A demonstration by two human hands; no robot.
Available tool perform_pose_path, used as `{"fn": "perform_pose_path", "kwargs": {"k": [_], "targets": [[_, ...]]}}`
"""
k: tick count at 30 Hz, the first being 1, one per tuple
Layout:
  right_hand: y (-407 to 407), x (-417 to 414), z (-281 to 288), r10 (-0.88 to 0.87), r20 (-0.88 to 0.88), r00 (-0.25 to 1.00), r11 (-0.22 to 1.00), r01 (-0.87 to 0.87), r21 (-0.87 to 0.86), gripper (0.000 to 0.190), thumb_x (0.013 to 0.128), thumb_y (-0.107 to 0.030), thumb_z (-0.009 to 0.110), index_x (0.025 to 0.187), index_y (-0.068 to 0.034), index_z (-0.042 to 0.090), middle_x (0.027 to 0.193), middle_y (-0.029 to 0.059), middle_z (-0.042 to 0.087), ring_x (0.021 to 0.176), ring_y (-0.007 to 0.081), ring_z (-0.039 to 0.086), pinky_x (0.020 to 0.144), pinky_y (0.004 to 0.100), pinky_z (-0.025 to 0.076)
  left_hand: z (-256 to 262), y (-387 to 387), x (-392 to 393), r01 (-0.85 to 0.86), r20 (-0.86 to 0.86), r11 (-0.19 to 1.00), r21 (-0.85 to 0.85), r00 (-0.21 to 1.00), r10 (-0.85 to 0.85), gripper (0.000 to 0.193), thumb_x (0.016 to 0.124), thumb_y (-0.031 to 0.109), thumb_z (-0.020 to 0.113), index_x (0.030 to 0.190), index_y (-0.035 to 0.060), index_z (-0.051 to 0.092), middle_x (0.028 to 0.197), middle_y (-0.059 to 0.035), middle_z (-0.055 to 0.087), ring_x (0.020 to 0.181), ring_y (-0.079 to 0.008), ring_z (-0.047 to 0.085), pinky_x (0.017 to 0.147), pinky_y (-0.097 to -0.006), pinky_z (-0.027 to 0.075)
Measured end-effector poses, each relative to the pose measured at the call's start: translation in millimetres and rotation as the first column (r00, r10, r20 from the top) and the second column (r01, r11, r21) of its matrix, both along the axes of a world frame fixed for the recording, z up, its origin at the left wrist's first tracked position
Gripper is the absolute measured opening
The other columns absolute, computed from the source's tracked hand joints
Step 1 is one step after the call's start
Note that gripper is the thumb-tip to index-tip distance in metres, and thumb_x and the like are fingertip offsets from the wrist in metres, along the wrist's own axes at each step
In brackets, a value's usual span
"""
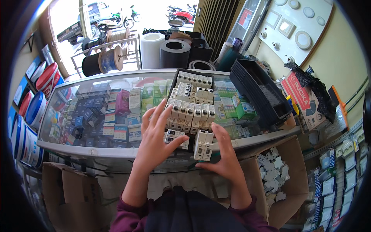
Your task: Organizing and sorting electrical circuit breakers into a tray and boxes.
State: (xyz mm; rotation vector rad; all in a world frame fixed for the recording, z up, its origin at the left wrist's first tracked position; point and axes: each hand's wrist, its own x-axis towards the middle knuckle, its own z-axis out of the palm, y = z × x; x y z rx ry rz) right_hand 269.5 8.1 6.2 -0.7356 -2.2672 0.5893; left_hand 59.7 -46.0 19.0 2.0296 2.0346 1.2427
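A black tray (214,79) on the glass display counter holds rows of white miniature circuit breakers (189,114) with dark toggles. My left hand (156,136) spreads its fingers over the tray's left side, its thumb above a breaker (176,139) lying at the near left corner. A pair of circuit breakers (203,146) stands at the tray's near right end, jutting over the counter's edge. Close around that pair's right side is my right hand (224,153), thumb and fingers apart; whether it touches the breakers cannot be told.
Stacked black trays (261,90) lie on the counter's right, beside a printed cardboard box (304,101). Rolls of sheet material (174,55) stand behind the counter. An open carton (292,179) of white pieces is below right, another cardboard box (72,188) below left. Paint buckets (36,107) line the left.
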Motion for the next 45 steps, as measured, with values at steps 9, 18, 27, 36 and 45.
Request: {"fn": "perform_pose_path", "kwargs": {"k": [9, 18, 27, 36, 45], "targets": [[14, 12, -49, -0.328, -0.551, 0.768, 0.605, -0.277, -0.746, 0.069, 0.087, -0.037, 0.054, 0.137, -0.004, 0.020, 0.135, 0.0104, 0.030, 0.121, 0.0226, 0.036, 0.099, 0.0356, 0.032, -52, 1, -26, 0.152, 0.946, 0.987, -0.050, 0.324, -0.002, 0.049, 0.094, 0.037, 0.038, 0.130, 0.0037, 0.038, 0.129, -0.0081, 0.043, 0.114, -0.0177, 0.043, 0.094, -0.0314, 0.034], [59, -43, -38, -0.451, -0.548, 0.705, 0.189, -0.524, -0.830, 0.059, 0.093, -0.048, 0.033, 0.133, -0.006, 0.032, 0.129, 0.0091, 0.043, 0.119, 0.0179, 0.040, 0.098, 0.0295, 0.030, -45, 60, -30, 0.397, 0.988, 0.909, -0.127, -0.028, 0.151, 0.059, 0.093, 0.046, 0.032, 0.126, -0.0024, 0.042, 0.116, -0.0126, 0.055, 0.101, -0.0189, 0.054, 0.091, -0.0278, 0.038], [66, -50, -80, -0.501, -0.459, 0.734, 0.511, -0.177, -0.841, 0.058, 0.095, -0.045, 0.029, 0.131, -0.001, 0.036, 0.127, 0.0118, 0.045, 0.118, 0.0207, 0.041, 0.097, 0.0307, 0.030, -72, 59, -33, 0.285, 0.925, 0.954, -0.091, 0.378, -0.025, 0.053, 0.095, 0.041, 0.032, 0.111, -0.0049, 0.054, 0.107, -0.0101, 0.058, 0.095, -0.0142, 0.053, 0.085, -0.0265, 0.040], [-12, -22, -49, -0.547, -0.512, 0.662, 0.590, -0.128, -0.797, 0.051, 0.097, -0.036, 0.028, 0.134, -0.001, 0.030, 0.129, 0.0121, 0.043, 0.118, 0.0181, 0.039, 0.098, 0.0293, 0.031, -57, 13, -1, 0.303, 0.949, 0.943, -0.138, 0.314, 0.038, 0.046, 0.096, 0.034, 0.034, 0.118, -0.0041, 0.047, 0.112, -0.0088, 0.055, 0.100, -0.0130, 0.050, 0.088, -0.0247, 0.037], [-112, 50, -23, -0.672, -0.601, 0.434, 0.675, 0.023, -0.737, 0.056, 0.095, -0.038, 0.030, 0.137, -0.002, 0.023, 0.133, 0.0108, 0.039, 0.121, 0.0163, 0.037, 0.099, 0.0289, 0.029, -26, -30, 73, 0.629, 0.974, 0.769, -0.114, 0.223, -0.038, 0.042, 0.097, 0.030, 0.030, 0.122, -0.0009, 0.045, 0.110, -0.0080, 0.055, 0.101, -0.0119, 0.050, 0.087, -0.0247, 0.040]]}}
